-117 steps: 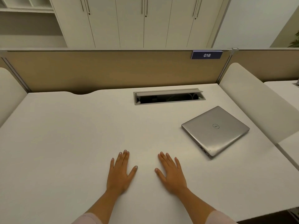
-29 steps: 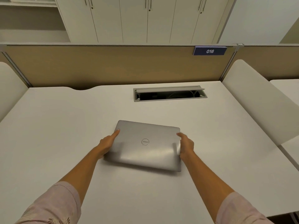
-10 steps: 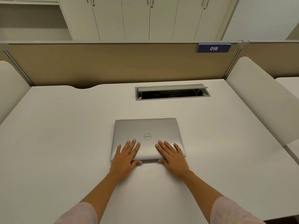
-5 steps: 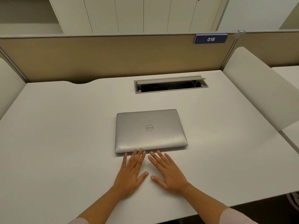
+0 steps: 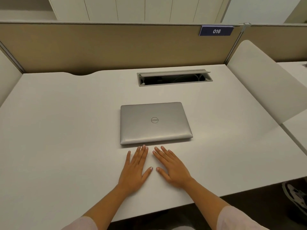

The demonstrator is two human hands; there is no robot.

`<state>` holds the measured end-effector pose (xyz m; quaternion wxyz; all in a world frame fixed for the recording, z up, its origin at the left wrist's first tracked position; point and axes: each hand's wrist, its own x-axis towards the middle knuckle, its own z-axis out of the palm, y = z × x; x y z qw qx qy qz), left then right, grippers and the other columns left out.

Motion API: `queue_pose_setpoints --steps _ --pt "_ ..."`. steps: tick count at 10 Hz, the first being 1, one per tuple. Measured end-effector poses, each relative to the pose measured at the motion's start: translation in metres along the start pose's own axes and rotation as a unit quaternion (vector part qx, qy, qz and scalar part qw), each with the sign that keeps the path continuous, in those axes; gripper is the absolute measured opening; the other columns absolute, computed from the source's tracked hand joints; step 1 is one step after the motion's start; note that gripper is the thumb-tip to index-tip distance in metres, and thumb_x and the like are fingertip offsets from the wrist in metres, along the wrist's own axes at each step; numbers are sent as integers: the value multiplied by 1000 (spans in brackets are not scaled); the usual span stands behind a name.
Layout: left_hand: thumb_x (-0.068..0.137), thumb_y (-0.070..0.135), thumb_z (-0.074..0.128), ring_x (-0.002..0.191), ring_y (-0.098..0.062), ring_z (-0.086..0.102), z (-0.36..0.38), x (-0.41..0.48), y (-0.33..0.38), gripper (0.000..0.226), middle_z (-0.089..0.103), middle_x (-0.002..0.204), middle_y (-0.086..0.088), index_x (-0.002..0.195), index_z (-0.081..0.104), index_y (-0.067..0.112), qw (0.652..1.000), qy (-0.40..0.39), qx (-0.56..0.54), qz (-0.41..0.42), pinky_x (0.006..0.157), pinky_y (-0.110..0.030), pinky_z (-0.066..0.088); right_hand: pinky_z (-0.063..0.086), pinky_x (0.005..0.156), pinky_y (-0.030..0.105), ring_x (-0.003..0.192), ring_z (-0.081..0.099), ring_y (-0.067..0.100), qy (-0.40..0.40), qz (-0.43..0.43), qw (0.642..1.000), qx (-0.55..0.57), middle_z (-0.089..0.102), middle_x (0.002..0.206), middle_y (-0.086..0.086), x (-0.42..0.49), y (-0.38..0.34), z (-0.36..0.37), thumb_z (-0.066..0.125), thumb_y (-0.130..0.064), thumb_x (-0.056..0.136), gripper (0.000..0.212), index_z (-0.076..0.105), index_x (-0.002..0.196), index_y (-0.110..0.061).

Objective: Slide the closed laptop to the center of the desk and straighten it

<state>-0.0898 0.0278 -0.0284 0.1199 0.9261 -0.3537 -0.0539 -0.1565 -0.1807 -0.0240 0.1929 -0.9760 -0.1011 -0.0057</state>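
A white desk [image 5: 66,130] is seen from above, backed by a tan partition, with an open cable slot [image 5: 174,78] set into its far side. The closed silver laptop [image 5: 154,122], a moment ago covered by both palms, is now left bare just in front of the slot, near the desk's middle, its edges squared to the slot. The left hand [image 5: 135,170] and right hand [image 5: 172,168] have been drawn back and are laid flat, open and empty, just in front of the laptop, so the task is judged finished.
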Motion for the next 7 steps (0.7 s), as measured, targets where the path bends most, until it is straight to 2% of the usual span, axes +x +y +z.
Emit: queue_pose_setpoints --steps 1,2,4,5,6,7 --pt "96 59 15 148 -7 -13 1 -2 0 71 -11 162 8 153 -8 24 1000 -3 -2 -10 119 -41 -8 1 125 31 153 0 6 -31 -8 999 -11 11 166 -12 -3 -2 1 31 -47 103 59 13 158 -29" --pt "96 58 14 149 -12 -6 1 -4 5 69 -2 162 9 154 1 23 1000 -4 0 -14 118 -39 -8 -2 125 32 153 -3 5 -45 -6 999 -16 8 166 -13 -5 -1 2 26 -48 103 59 10 158 -30" --pt "95 59 12 148 -10 -13 2 -5 6 68 -6 161 13 154 -2 26 999 -17 0 -27 118 -40 -10 -5 124 30 153 -4 4 -46 -10 999 -7 7 165 -15 -5 0 3 27 -48 104 59 10 158 -31" --pt "96 59 16 149 -11 -8 2 -4 5 68 -3 160 14 153 -1 27 1000 -18 -4 -22 118 -40 -12 -5 123 30 154 1 8 -45 -16 999 -6 11 164 -14 -4 2 3 28 -49 103 59 14 157 -30" --pt "97 56 24 150 -14 4 -5 4 0 65 6 161 13 153 4 29 999 29 9 15 119 -42 -7 0 123 35 153 13 15 -2 -67 997 -35 29 162 -7 2 10 -2 34 -44 103 55 30 154 -24" --pt "98 56 25 150 -13 3 -27 26 4 65 9 162 13 154 10 29 998 60 -3 10 120 -43 -5 5 123 37 151 23 20 34 -60 997 -43 39 158 -5 20 15 -24 39 -40 103 52 38 151 -21"
